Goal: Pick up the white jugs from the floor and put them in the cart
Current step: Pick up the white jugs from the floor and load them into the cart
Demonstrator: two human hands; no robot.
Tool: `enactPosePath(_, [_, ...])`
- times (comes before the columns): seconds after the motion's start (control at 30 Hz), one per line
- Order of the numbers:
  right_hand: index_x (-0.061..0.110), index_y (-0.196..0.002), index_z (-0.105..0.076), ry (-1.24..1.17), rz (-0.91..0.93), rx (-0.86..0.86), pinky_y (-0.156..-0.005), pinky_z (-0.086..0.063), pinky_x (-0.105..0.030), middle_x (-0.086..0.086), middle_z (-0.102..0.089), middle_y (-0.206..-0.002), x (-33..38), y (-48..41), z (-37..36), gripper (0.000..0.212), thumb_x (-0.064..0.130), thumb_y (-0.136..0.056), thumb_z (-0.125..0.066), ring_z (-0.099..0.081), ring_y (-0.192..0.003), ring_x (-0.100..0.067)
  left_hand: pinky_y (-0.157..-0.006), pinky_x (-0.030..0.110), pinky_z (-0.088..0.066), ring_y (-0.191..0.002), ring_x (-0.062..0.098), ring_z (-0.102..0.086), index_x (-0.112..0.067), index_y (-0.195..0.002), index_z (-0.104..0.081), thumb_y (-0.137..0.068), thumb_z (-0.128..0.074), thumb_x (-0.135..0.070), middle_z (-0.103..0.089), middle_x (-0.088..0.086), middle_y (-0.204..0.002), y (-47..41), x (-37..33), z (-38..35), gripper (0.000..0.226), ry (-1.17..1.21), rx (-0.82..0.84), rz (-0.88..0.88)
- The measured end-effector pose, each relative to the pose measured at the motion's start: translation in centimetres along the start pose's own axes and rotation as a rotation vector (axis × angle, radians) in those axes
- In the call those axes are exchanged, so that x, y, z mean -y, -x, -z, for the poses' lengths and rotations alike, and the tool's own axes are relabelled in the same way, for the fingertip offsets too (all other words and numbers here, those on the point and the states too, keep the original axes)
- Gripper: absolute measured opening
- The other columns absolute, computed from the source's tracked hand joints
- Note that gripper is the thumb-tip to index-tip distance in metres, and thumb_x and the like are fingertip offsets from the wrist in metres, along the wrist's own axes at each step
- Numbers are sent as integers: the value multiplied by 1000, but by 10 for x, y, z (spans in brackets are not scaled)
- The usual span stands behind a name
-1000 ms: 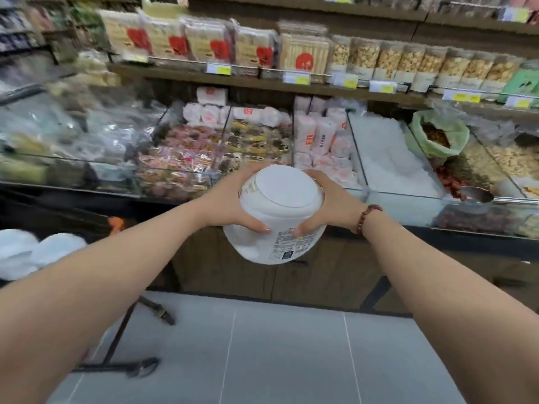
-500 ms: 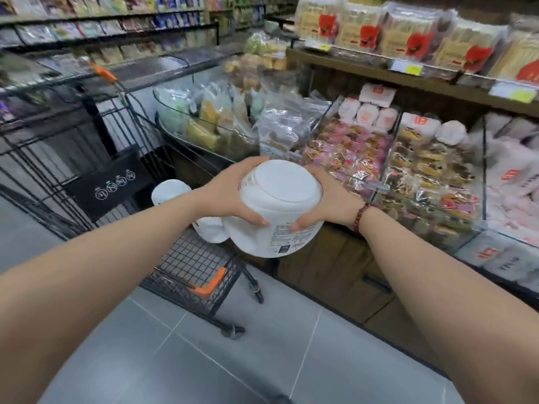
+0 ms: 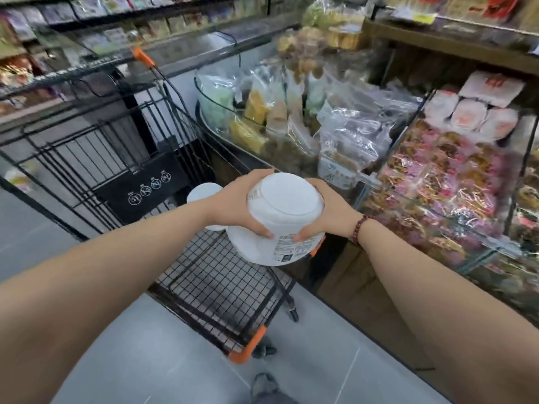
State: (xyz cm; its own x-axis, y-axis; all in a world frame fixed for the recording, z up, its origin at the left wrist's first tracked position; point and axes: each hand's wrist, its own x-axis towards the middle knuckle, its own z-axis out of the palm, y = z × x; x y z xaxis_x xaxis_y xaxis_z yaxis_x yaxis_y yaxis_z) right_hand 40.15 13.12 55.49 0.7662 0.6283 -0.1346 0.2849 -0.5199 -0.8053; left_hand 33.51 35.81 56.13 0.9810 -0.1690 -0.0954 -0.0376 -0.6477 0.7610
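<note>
I hold the white jug (image 3: pixel 280 225) between both palms, my left hand (image 3: pixel 239 204) on its left flank and my right hand (image 3: pixel 329 211) on its right. My fingers (image 3: pixel 261 230) are curled round the body, and both thumbs press the near side just above the printed label. The jug is tilted, its flat round end turned up toward me and its long axis leaning away and down; I cannot tell whether that end is a lid or a base. What matters now is that the cart (image 3: pixel 221 275) lies below the jug and mostly to its left. The jug hangs over the right side of the wire basket, near the orange corner guard, so I judge the way in is down and a little leftward. Neither hand is clearly nearer, though my left is on the cart's side. A second white jug (image 3: pixel 202 192) already sits in the basket just beyond my left wrist, which cuts off its lower part. The fingers on the jug's far side are hidden behind it. No other jugs show on the visible floor (image 3: pixel 145 360).
</note>
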Motion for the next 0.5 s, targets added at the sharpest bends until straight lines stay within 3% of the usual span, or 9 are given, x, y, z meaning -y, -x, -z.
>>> enactPosePath(0.13, [26,-127,-39,-26,-26,31,-101,-42,-42,4,-44,-130,-9,-42,-7,100,15,-45,-95,-44,-118,-16,-110,34,-31,-128,8,-35,-33,-143,-24,-42,-91,-43,-35,-17,-138,-24,28,14,122,22,36,62])
enactPosePath(0.2, [28,-126,-39,-37,-22,39,-101,-41,-42,6,-43,-129,-11,-60,-12,98,12,-47,-94,-43,-118,-15,-111,38,-32,-128,10,-35,-32,-143,-25,-46,-93,-37,-35,-15,-138,-33,43,21,119,47,59,107])
enactPosePath(0.3, [26,-127,-40,-28,-25,40,-103,-39,-42,5,-43,-130,-11,-86,-26,98,14,-46,-95,-43,-120,-15,-110,39,-34,-129,13,-36,-32,-144,-24,-40,-86,-49,-36,-13,-138,-45,65,34,123,120,69,195])
enactPosePath(0.5, [25,-129,-40,27,-77,18,-101,-40,-37,12,-44,-124,-3,-123,-66,102,22,-43,-96,-43,-118,-12,-107,34,-34,-124,12,-37,-27,-142,-29,-60,-91,-22,-39,-11,-134,-58,119,59,102,115,135,172])
